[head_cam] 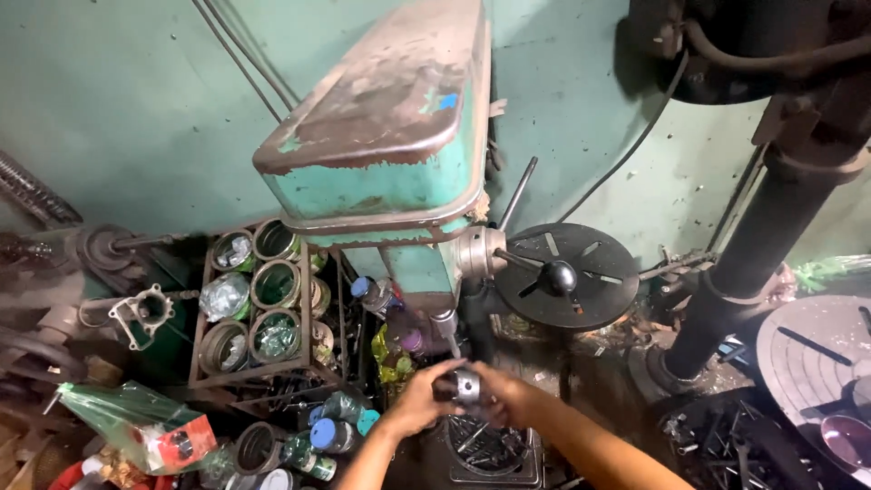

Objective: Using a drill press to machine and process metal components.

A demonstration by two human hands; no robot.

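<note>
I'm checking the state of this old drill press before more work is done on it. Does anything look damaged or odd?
Yes. The green belt cover on top has lost much of its paint, showing bare brown patches and chipped edges. Below it, the left hand and right hand hold a small metal part under the spindle.

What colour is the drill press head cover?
Worn teal-green with rusty brown patches, seen in the head view: drill press head cover.
</note>
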